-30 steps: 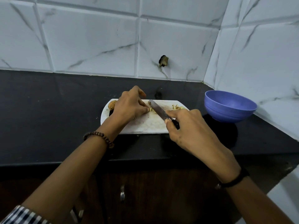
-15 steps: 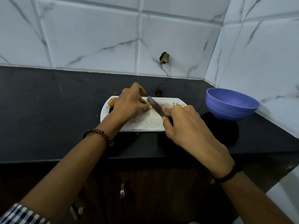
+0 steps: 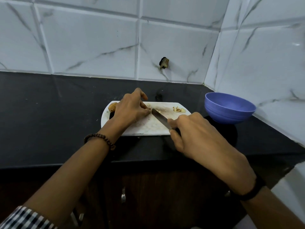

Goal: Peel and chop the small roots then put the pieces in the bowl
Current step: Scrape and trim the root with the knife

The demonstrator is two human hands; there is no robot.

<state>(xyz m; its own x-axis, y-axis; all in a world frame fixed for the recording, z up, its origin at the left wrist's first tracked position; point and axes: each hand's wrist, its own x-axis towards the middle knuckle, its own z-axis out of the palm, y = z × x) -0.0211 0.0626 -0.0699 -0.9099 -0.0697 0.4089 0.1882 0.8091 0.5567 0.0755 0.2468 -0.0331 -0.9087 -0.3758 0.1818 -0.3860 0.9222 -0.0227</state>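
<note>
A white cutting board (image 3: 148, 128) lies on the black counter. My left hand (image 3: 132, 109) pinches a small pale root piece (image 3: 149, 110) against the board with curled fingertips. My right hand (image 3: 194, 134) grips the dark handle of a knife (image 3: 160, 119), whose blade tip touches the board right beside my left fingertips. A brown unpeeled root (image 3: 113, 106) peeks out at the board's far left corner, partly hidden by my left hand. Chopped pieces and peel (image 3: 178, 109) sit at the board's far right corner. The purple bowl (image 3: 229, 108) stands right of the board, its inside looking empty.
The black counter (image 3: 49, 116) runs left of the board, with white marble tiles behind and on the right wall. A dark stub (image 3: 164, 62) sticks out of the back wall. Dark wooden cabinet doors (image 3: 148, 195) hang below the counter edge.
The knife blade has come down and slid left, its tip now against my left fingertips. My left hand has barely moved. The camera has tilted slightly.
</note>
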